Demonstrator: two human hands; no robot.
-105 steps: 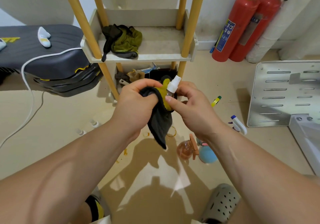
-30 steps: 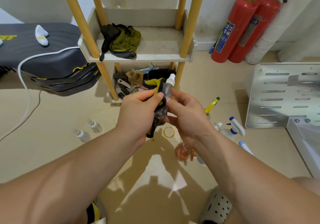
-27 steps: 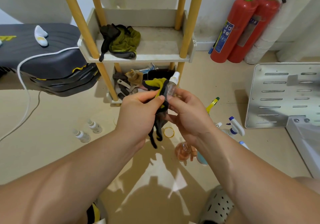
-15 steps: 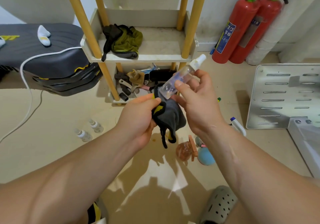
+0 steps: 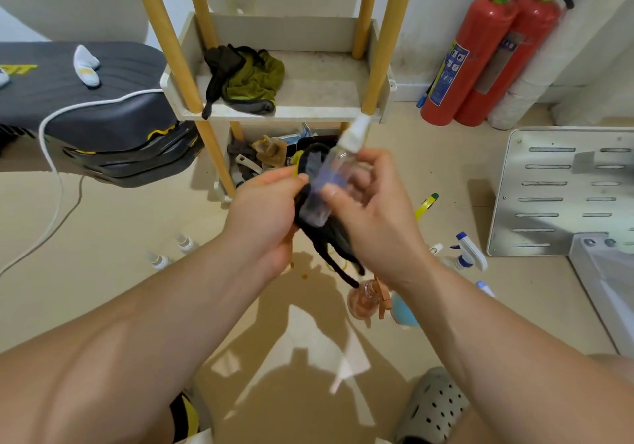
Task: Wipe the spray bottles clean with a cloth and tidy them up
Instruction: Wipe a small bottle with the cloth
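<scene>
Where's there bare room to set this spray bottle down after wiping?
The upper shelf is bare right of the crumpled cloth. The floor left of the two small bottles is open too. Crowded: the lower shelf, and the floor around the trigger sprayers.

Honestly nothing here I can properly read. The nearer fire extinguisher (image 5: 480, 42) has a blue label (image 5: 448, 75) with small pictogram squares and tiny print, too small to make out. The other extinguisher (image 5: 535, 32) wears a grey label (image 5: 497, 66), which is blurred. There's a yellow logo (image 5: 19, 69) at the left edge of the dark seat (image 5: 103, 111), but it's cut off.
</scene>
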